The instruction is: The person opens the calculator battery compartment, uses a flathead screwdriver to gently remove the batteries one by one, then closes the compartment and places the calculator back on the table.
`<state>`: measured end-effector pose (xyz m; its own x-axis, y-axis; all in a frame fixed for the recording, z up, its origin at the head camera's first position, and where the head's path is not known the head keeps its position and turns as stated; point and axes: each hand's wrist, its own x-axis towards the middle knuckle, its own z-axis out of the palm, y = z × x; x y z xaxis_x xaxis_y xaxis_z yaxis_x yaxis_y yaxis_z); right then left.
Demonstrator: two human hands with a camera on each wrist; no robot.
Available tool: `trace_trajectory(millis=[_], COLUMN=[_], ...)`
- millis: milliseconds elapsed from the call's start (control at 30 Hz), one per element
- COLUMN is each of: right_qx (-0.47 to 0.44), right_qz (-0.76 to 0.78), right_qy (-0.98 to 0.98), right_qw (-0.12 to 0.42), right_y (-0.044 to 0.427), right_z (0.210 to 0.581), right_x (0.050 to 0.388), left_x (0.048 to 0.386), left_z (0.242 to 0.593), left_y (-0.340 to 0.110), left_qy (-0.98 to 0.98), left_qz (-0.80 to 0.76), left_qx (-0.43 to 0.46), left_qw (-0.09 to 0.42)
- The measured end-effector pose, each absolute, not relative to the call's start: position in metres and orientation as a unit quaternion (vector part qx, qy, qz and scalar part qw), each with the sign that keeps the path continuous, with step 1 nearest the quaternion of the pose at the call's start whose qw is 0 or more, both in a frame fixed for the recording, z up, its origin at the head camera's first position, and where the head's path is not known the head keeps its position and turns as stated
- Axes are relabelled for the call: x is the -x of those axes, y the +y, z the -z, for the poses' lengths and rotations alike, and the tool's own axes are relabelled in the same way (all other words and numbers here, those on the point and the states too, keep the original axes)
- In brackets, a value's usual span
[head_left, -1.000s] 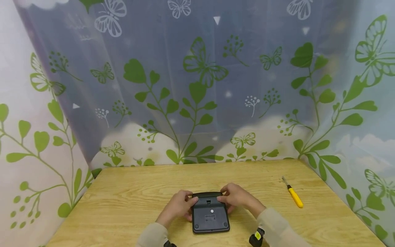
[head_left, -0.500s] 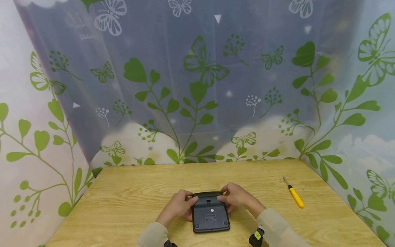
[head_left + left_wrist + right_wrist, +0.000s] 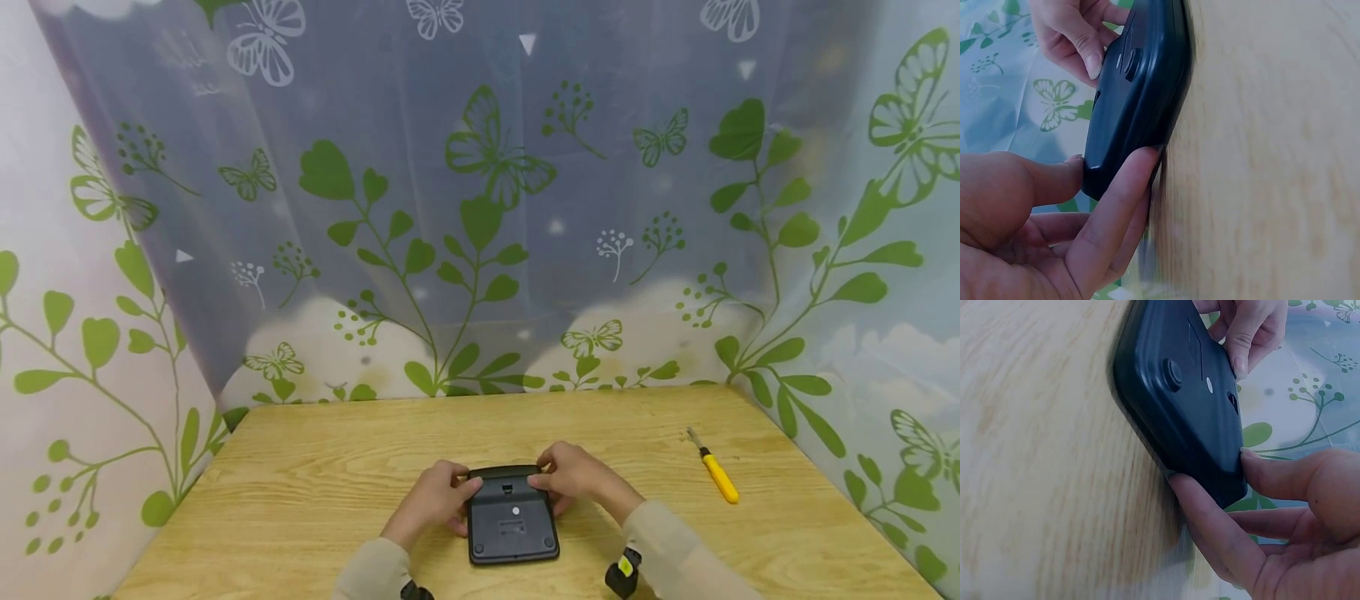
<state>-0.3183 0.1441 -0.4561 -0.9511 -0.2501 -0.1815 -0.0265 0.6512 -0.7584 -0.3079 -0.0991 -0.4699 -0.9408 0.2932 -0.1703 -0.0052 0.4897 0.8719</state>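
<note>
A black device [image 3: 512,533] lies on the table with its underside up, showing round feet, a small slot and a white round spot. My left hand [image 3: 433,506] grips its far left corner, thumb on the top face. On the far right corner, my right hand [image 3: 579,479] holds it the same way. The left wrist view shows the left hand [image 3: 1054,225] with fingers against the side of the device [image 3: 1129,94]. In the right wrist view the right hand [image 3: 1285,519] pinches the edge of the device [image 3: 1191,406].
A screwdriver with a yellow handle [image 3: 720,477] lies on the wooden table [image 3: 315,467] to the right, its tip pointing away. Behind the table hangs a curtain [image 3: 390,250] printed with leaves and butterflies.
</note>
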Motion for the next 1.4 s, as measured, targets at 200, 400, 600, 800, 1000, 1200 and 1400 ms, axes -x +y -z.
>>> trace_trajectory(millis=[200, 400, 600, 800, 1000, 1200, 1400], right_qx=[0.076, 0.078, 0.083, 0.078, 0.082, 0.078, 0.073], right_qz=[0.408, 0.409, 0.406, 0.404, 0.409, 0.414, 0.414], right_qy=[0.898, 0.897, 0.898, 0.899, 0.897, 0.895, 0.896], right_qw=[0.146, 0.149, 0.150, 0.150, 0.148, 0.145, 0.143], right_y=[0.1449, 0.1453, 0.1455, 0.1453, 0.1455, 0.1446, 0.1439], right_z=[0.4545, 0.4537, 0.4535, 0.4528, 0.4544, 0.4563, 0.4550], right_x=[0.3199, 0.3207, 0.3216, 0.3200, 0.3189, 0.3185, 0.3175], left_x=[0.3094, 0.3108, 0.3118, 0.3132, 0.3134, 0.3104, 0.3098], left_z=[0.4697, 0.4681, 0.4665, 0.4668, 0.4678, 0.4687, 0.4664], left_y=[-0.0991, -0.0989, -0.0989, -0.0989, -0.1001, -0.1022, -0.1046], left_qy=[0.852, 0.854, 0.855, 0.857, 0.852, 0.848, 0.845], left_qz=[-0.494, -0.491, -0.487, -0.482, -0.489, -0.497, -0.497], left_qx=[-0.084, -0.080, -0.083, -0.085, -0.089, -0.096, -0.099], left_qw=[0.152, 0.154, 0.157, 0.161, 0.163, 0.159, 0.169])
